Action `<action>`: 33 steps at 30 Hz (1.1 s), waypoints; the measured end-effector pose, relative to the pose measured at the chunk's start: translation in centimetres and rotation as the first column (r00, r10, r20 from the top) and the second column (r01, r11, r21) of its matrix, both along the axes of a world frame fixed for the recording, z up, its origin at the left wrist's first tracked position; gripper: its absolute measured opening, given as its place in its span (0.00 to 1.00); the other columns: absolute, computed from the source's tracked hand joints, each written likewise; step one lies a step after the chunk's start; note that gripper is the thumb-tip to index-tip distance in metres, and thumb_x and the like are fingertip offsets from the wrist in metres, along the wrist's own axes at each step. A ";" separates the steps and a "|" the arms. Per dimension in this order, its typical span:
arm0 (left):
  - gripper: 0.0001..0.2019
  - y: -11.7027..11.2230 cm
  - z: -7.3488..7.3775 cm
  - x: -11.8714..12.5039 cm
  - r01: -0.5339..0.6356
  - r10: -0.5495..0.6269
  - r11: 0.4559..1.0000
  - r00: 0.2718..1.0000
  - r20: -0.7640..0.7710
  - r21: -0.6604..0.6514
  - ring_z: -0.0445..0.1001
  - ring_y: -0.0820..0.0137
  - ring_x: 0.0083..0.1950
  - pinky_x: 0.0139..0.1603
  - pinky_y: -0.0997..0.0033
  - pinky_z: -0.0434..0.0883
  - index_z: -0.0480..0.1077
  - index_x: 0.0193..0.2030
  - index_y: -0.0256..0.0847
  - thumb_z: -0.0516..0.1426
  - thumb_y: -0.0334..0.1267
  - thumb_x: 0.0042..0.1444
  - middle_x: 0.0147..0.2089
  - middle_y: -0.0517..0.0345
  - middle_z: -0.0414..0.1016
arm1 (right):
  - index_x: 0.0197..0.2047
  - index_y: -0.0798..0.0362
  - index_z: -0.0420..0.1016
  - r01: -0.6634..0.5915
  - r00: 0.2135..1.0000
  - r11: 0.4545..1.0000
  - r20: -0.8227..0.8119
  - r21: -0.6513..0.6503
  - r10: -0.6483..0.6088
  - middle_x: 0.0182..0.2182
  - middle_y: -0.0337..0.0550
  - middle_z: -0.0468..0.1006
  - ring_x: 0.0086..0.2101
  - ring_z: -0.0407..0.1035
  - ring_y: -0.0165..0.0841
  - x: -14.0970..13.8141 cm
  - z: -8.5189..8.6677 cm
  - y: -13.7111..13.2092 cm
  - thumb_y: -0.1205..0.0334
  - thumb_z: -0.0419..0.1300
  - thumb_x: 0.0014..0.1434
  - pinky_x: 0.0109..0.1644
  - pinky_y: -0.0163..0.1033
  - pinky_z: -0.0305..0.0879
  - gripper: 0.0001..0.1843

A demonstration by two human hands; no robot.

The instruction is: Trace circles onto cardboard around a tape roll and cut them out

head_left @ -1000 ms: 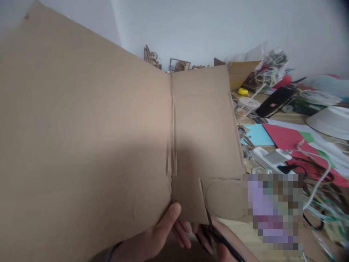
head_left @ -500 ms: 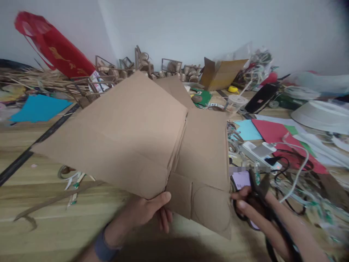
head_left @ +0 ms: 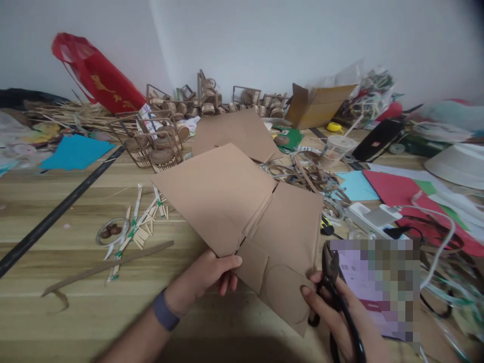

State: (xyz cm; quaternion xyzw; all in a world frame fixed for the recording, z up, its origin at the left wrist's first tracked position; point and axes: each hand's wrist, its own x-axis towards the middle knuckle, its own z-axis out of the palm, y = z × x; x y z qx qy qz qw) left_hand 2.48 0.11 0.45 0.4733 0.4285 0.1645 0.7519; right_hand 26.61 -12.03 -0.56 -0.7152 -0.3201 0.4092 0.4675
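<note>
A folded piece of brown cardboard (head_left: 219, 189) spreads its flaps above the table in front of me. A round outline is drawn on its lower right flap. My left hand (head_left: 212, 272) pinches the cardboard's lower edge, thumb on top and fingers beneath. Black-handled scissors (head_left: 330, 267) sit in my right hand (head_left: 340, 317), blades pointing up and away. The thumb and fingers of that hand also reach the cardboard's right edge, beside the outline. Whether they grip it there is hard to see.
Small brown chair-like models (head_left: 162, 148) stand behind the cardboard. Left lie thin sticks (head_left: 141, 234) and a brown strip (head_left: 109, 267). A phone (head_left: 359, 282), partly pixelated, lies by my right hand. Beyond are a power strip (head_left: 368, 219), a lidded cup (head_left: 336, 148) and an open box (head_left: 317, 106).
The cardboard has tipped lower and nearer, uncovering the sticks and chair models. My right hand has come left with the scissors to the cardboard's edge. The view has shifted slightly.
</note>
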 end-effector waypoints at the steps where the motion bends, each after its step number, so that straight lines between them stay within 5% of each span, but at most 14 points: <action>1: 0.23 0.0 -0.2 -0.1 -0.033 0.033 0.999 0.999 0.013 -0.004 0.56 0.78 0.15 0.19 0.73 0.52 0.68 0.16 0.40 0.64 0.55 0.49 0.14 0.62 0.67 | 0.37 0.47 0.69 0.012 1.000 1.000 -0.028 0.007 -0.012 0.23 0.31 0.68 0.24 0.63 0.32 -0.4 0.1 0.1 0.51 0.72 0.46 0.27 0.35 0.63 0.20; 5: 0.25 -0.9 -0.9 0.0 -0.211 0.214 0.977 0.971 0.104 -0.035 0.54 0.78 0.18 0.20 0.75 0.51 0.67 0.22 0.41 0.66 0.62 0.45 0.17 0.68 0.62 | 0.37 0.47 0.68 0.069 0.992 0.997 -0.101 -0.019 -0.071 0.20 0.29 0.65 0.21 0.62 0.32 -2.2 1.1 0.7 0.50 0.74 0.40 0.23 0.36 0.61 0.24; 9: 0.31 -2.8 -0.3 0.9 -0.302 0.309 0.951 0.916 0.255 -0.066 0.70 0.72 0.30 0.30 0.74 0.66 0.73 0.33 0.41 0.69 0.68 0.37 0.30 0.60 0.74 | 0.38 0.49 0.69 0.090 0.979 0.994 -0.176 -0.065 -0.101 0.19 0.28 0.65 0.20 0.63 0.31 -3.3 2.2 1.5 0.49 0.74 0.36 0.23 0.36 0.61 0.29; 13: 0.28 -5.0 0.2 2.1 -0.234 0.251 0.967 0.825 0.507 -0.099 0.75 0.55 0.56 0.56 0.60 0.70 0.74 0.52 0.42 0.71 0.53 0.47 0.54 0.47 0.79 | 0.39 0.49 0.69 0.023 0.989 0.994 -0.141 -0.102 -0.038 0.17 0.28 0.65 0.20 0.64 0.32 -3.8 2.3 1.8 0.46 0.73 0.36 0.23 0.36 0.61 0.29; 18: 0.26 -6.2 -1.6 3.1 -0.418 0.455 0.890 0.832 0.317 -0.182 0.73 0.50 0.60 0.61 0.51 0.68 0.71 0.53 0.40 0.68 0.37 0.46 0.56 0.45 0.79 | 0.43 0.50 0.68 -0.216 0.976 0.961 -0.067 -0.173 0.207 0.20 0.32 0.70 0.22 0.65 0.32 -3.2 2.7 2.0 0.41 0.66 0.44 0.26 0.37 0.63 0.29; 23: 0.26 -6.1 -1.8 2.9 -0.439 0.458 0.889 0.863 0.214 -0.132 0.70 0.48 0.64 0.66 0.51 0.64 0.71 0.53 0.41 0.64 0.36 0.44 0.60 0.45 0.77 | 0.40 0.50 0.70 -0.452 0.866 0.827 0.056 -0.335 0.496 0.24 0.40 0.76 0.22 0.67 0.34 -1.1 7.1 2.8 0.25 0.57 0.47 0.27 0.39 0.65 0.35; 26: 0.24 -6.0 -1.1 2.7 -0.424 0.436 0.900 0.887 0.152 -0.104 0.70 0.48 0.64 0.67 0.50 0.62 0.72 0.51 0.40 0.64 0.38 0.44 0.58 0.44 0.78 | 0.35 0.49 0.70 -0.599 0.740 0.692 0.053 -0.402 0.671 0.27 0.45 0.78 0.24 0.70 0.35 0.2 9.5 3.4 0.14 0.48 0.45 0.30 0.41 0.69 0.43; 33: 0.19 -6.1 -1.8 2.6 -0.433 0.447 0.890 0.890 0.092 -0.140 0.74 0.49 0.59 0.60 0.52 0.67 0.72 0.44 0.41 0.65 0.40 0.43 0.52 0.45 0.81 | 0.37 0.51 0.69 -0.729 0.541 0.418 -0.083 -0.542 0.837 0.22 0.40 0.76 0.18 0.66 0.27 0.8 10.2 6.2 0.12 0.42 0.46 0.22 0.30 0.59 0.48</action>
